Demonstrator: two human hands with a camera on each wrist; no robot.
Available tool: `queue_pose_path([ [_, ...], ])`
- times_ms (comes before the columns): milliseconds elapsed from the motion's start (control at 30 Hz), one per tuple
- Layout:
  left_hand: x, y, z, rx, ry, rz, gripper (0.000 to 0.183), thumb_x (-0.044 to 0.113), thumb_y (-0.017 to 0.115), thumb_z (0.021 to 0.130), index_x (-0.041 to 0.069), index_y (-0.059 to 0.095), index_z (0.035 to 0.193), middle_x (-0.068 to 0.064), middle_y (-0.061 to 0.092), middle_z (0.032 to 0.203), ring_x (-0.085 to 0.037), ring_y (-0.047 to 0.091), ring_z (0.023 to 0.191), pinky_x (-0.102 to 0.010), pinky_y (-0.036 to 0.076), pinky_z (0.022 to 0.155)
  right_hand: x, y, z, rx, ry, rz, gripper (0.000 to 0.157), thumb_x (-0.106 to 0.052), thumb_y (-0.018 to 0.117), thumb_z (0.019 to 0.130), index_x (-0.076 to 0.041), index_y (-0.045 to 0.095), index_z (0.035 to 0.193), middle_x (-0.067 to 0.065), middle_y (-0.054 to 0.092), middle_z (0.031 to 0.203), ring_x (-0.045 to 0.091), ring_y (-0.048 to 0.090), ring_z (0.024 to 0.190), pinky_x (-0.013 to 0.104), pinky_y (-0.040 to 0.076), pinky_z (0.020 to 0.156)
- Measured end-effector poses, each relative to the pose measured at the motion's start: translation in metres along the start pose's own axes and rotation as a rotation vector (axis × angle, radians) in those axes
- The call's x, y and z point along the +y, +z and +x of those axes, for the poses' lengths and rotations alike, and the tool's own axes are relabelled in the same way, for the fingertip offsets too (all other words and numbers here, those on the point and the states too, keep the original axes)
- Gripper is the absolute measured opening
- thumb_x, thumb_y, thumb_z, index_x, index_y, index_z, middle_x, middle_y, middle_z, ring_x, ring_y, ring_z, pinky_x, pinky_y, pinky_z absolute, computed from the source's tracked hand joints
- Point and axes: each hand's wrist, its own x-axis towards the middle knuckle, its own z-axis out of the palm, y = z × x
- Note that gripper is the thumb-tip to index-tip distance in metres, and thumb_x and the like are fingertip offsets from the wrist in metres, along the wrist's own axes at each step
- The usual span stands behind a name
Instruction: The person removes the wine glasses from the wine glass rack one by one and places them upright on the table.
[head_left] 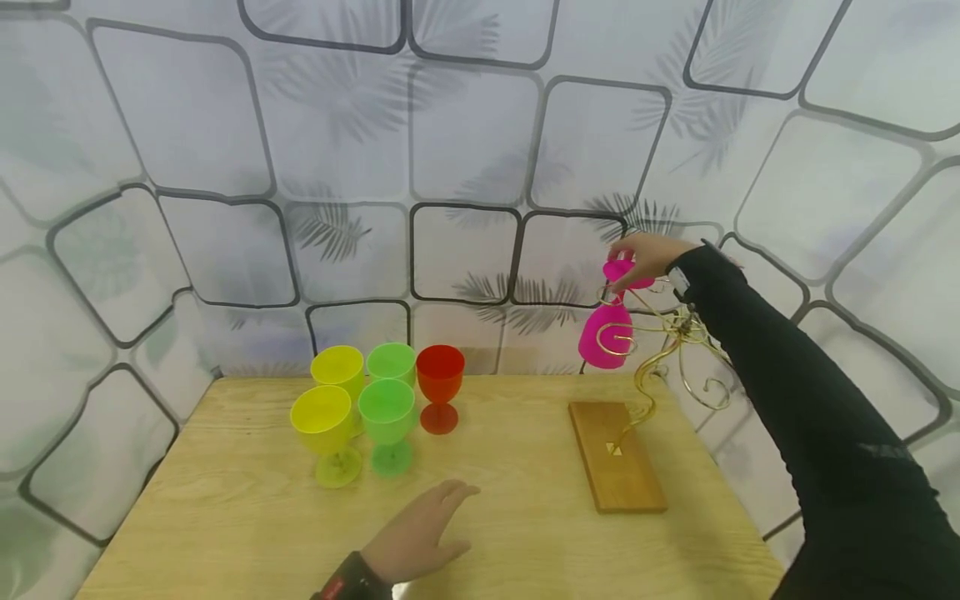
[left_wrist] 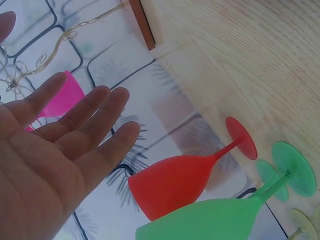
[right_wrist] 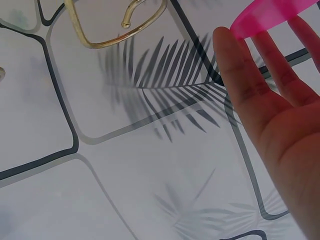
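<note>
A pink goblet point(head_left: 607, 335) hangs bowl down at a curled arm of the gold wire glass rack point(head_left: 647, 367), its stem beside the loop. My right hand point(head_left: 643, 254) pinches its upturned foot from above. In the right wrist view, the fingers point(right_wrist: 270, 65) reach the edge of the pink foot point(right_wrist: 280, 17). The rack rises from a wooden base point(head_left: 618, 458) on the table. My left hand point(head_left: 420, 533) is held over the front of the table, fingers spread and empty, nearest to the green goblet point(head_left: 387, 412).
Upright at the back left of the wooden table point(head_left: 247, 500) stand a red goblet point(head_left: 440, 375), another green goblet point(head_left: 392, 360) and two yellow goblets point(head_left: 322, 417), close together. A patterned wall point(head_left: 337, 167) runs behind the table. Other curled rack arms point(head_left: 712, 396) spread beneath my right forearm.
</note>
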Motion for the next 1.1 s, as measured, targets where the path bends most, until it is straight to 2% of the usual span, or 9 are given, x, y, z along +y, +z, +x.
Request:
queue_pose_path([
  [167, 0.0, 0.0, 0.001, 0.009, 0.014, 0.002, 0.059, 0.031, 0.067, 0.084, 0.015, 0.043, 0.136, -0.009, 0.05, 0.136, -0.025, 0.053, 0.121, -0.044, 0.047, 0.1, 0.004, -0.002, -0.009, -0.015, 0.015, -0.046, 0.068, -0.04, 0.077, 0.074, 0.0, 0.055, 0.123, 0.026, 0.056, 0.118, 0.041, 0.051, 0.109, 0.057, 0.047, 0.091],
  [333, 0.002, 0.0, 0.002, 0.038, 0.053, 0.01, 0.058, 0.027, 0.067, 0.084, 0.013, 0.044, 0.135, -0.009, 0.052, 0.134, -0.025, 0.054, 0.119, -0.044, 0.047, 0.1, 0.003, -0.003, -0.015, -0.02, -0.003, -0.072, 0.066, -0.045, 0.077, 0.071, -0.005, 0.059, 0.12, 0.02, 0.06, 0.113, 0.036, 0.054, 0.104, 0.051, 0.05, 0.086],
  [600, 0.005, 0.003, 0.003, 0.033, 0.069, -0.009, 0.058, 0.026, 0.068, 0.084, 0.015, 0.044, 0.135, -0.007, 0.052, 0.133, -0.023, 0.054, 0.118, -0.042, 0.048, 0.099, -0.025, 0.001, -0.021, -0.036, 0.009, -0.078, 0.067, -0.047, 0.078, 0.07, -0.01, 0.058, 0.122, 0.017, 0.061, 0.114, 0.032, 0.055, 0.1, 0.045, 0.052, 0.08],
  [900, 0.004, 0.003, 0.004, 0.01, 0.051, -0.018, 0.057, 0.029, 0.066, 0.085, 0.016, 0.044, 0.136, -0.005, 0.052, 0.134, -0.022, 0.053, 0.12, -0.042, 0.047, 0.101, -0.071, 0.019, -0.007, -0.074, -0.152, -0.002, 0.06, -0.034, 0.08, 0.072, -0.008, 0.057, 0.122, 0.018, 0.059, 0.116, 0.029, 0.055, 0.098, 0.04, 0.053, 0.08],
  [1100, 0.002, 0.005, 0.004, 0.009, 0.043, -0.019, 0.058, 0.031, 0.065, 0.085, 0.015, 0.044, 0.136, -0.004, 0.051, 0.135, -0.022, 0.052, 0.121, -0.042, 0.046, 0.101, -0.111, 0.036, -0.017, -0.083, -0.289, -0.029, 0.058, -0.03, 0.08, 0.073, -0.009, 0.058, 0.122, 0.014, 0.06, 0.121, 0.029, 0.053, 0.105, 0.039, 0.053, 0.084],
])
